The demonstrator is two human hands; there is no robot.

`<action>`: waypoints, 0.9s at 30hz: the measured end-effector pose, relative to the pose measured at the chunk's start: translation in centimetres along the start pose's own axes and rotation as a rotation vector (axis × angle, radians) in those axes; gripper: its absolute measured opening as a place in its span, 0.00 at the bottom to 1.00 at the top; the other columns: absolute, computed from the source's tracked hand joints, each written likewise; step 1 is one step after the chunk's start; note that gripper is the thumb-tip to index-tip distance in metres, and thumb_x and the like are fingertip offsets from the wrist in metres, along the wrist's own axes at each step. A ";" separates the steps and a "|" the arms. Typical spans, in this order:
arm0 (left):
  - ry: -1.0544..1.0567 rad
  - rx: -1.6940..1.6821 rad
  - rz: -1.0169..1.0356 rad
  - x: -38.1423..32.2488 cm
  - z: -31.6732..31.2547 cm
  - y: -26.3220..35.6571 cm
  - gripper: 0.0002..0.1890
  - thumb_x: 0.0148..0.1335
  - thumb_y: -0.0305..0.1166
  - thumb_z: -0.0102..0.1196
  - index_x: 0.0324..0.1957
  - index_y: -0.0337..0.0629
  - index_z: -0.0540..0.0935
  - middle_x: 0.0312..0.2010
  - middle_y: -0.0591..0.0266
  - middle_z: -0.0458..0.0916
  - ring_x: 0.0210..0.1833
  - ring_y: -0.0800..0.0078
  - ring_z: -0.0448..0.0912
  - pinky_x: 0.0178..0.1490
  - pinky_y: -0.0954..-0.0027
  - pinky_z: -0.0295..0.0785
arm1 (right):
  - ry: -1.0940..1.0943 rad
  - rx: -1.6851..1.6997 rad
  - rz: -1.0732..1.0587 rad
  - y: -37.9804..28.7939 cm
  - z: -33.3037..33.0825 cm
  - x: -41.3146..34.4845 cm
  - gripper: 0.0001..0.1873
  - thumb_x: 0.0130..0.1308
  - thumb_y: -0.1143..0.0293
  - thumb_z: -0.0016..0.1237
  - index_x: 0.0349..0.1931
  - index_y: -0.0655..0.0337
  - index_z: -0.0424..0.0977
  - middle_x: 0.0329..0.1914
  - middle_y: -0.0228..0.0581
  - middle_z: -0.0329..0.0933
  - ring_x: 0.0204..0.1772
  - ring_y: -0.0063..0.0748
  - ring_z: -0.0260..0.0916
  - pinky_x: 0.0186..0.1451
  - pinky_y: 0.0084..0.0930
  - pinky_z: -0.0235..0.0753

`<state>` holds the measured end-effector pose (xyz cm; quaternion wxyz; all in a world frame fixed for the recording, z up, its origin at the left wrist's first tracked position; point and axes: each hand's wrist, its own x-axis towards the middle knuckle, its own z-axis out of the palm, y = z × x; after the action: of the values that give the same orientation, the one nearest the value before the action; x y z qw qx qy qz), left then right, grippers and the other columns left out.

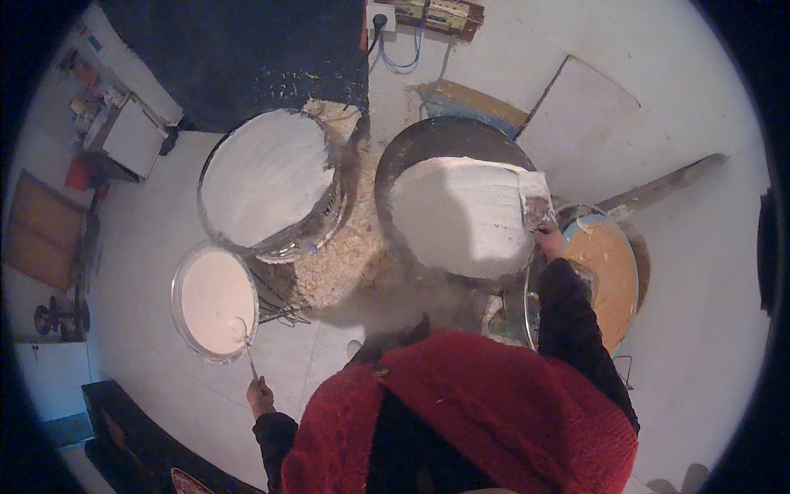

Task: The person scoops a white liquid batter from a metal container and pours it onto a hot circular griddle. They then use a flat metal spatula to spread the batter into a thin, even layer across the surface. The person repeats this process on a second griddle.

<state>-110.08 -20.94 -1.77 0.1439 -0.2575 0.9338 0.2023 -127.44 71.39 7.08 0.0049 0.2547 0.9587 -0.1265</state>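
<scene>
In my left hand (260, 396) is the thin handle of a ladle (252, 358), its bowl end in the pale batter (216, 296) of a round metal basin (179, 315). A wide flat scraper (536, 199) is gripped by my right hand (549, 241). Its blade rests at the right side of a large dark round griddle (450, 133). A whitish layer of batter (460, 216) covers much of that griddle, leaving the dark far part bare. A second round griddle (205, 222), left of it, bears a white sheet of batter (268, 176) across nearly its whole top.
Right of my right hand stands a round orange-brown board (605, 265). Crumbly tan debris (339, 265) lies between the griddles. A flat panel (580, 105) leans on the wall beside a plank (666, 179). Cables hang from a wall socket (379, 20). A white cabinet (133, 139) stands far left.
</scene>
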 end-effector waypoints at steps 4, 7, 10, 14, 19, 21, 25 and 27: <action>-0.039 -0.655 -0.354 1.5 1.2 -1.3 0.07 0.62 0.30 0.47 0.38 0.36 0.73 0.36 0.58 0.79 0.18 0.83 0.67 0.19 0.86 0.62 | -0.362 0.938 0.012 -4.1 1.8 -0.4 0.14 0.60 0.61 0.45 0.43 0.58 0.75 0.38 0.32 0.72 0.38 0.26 0.70 0.31 0.28 0.70; -0.043 -0.282 -0.155 1.2 0.8 -0.6 0.07 0.62 0.29 0.47 0.38 0.36 0.73 0.37 0.58 0.79 0.19 0.84 0.67 0.20 0.85 0.63 | -0.584 1.218 0.194 -14.8 3.3 -2.8 0.13 0.61 0.63 0.43 0.42 0.55 0.75 0.27 0.27 0.69 0.30 0.23 0.65 0.26 0.26 0.67; -0.035 0.585 0.128 -0.3 -0.4 1.7 0.06 0.62 0.27 0.46 0.37 0.34 0.73 0.37 0.57 0.79 0.19 0.85 0.65 0.19 0.84 0.62 | -0.323 0.405 -0.345 -19.4 2.4 -3.8 0.16 0.53 0.61 0.51 0.44 0.49 0.77 0.43 0.42 0.77 0.47 0.40 0.74 0.47 0.34 0.73; 0.105 0.239 0.078 -1.4 -0.9 3.0 0.19 0.64 0.40 0.42 0.27 0.36 0.77 0.26 0.47 0.78 0.28 0.52 0.75 0.29 0.57 0.69 | -0.034 0.141 -0.120 -13.7 0.5 -1.2 0.16 0.52 0.61 0.52 0.43 0.49 0.77 0.39 0.44 0.78 0.44 0.47 0.75 0.46 0.38 0.74; -0.066 -0.774 -0.431 -0.7 0.1 1.0 0.05 0.59 0.24 0.46 0.36 0.32 0.72 0.38 0.54 0.79 0.21 0.85 0.64 0.21 0.86 0.62 | -0.024 0.377 0.147 -0.8 -1.7 1.5 0.19 0.54 0.58 0.52 0.45 0.52 0.75 0.39 0.41 0.78 0.41 0.40 0.75 0.43 0.34 0.73; -0.042 -0.485 -0.225 -0.8 0.5 0.4 0.07 0.59 0.24 0.46 0.39 0.31 0.71 0.40 0.52 0.78 0.22 0.85 0.66 0.22 0.87 0.62 | -0.075 0.605 0.263 -0.8 -1.1 1.9 0.15 0.55 0.61 0.52 0.43 0.55 0.77 0.35 0.34 0.79 0.36 0.32 0.74 0.39 0.31 0.73; -0.014 -0.325 -0.165 -1.3 0.3 1.0 0.09 0.60 0.24 0.46 0.41 0.31 0.71 0.43 0.50 0.76 0.23 0.85 0.67 0.22 0.87 0.63 | -0.340 1.165 0.405 -11.5 1.9 0.5 0.16 0.57 0.61 0.50 0.44 0.56 0.74 0.39 0.29 0.76 0.40 0.28 0.71 0.38 0.30 0.72; -0.007 -0.140 -0.072 -1.5 0.0 1.7 0.09 0.60 0.25 0.46 0.42 0.31 0.71 0.43 0.51 0.76 0.23 0.85 0.67 0.22 0.86 0.63 | -0.553 1.038 0.113 -17.2 1.8 -0.8 0.17 0.56 0.61 0.49 0.45 0.56 0.73 0.41 0.35 0.76 0.42 0.34 0.72 0.40 0.33 0.73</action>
<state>-109.80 -18.98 -0.69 0.1359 -0.2996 0.9070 0.2629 -135.22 56.14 9.48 0.1360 0.2318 0.7195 -0.6404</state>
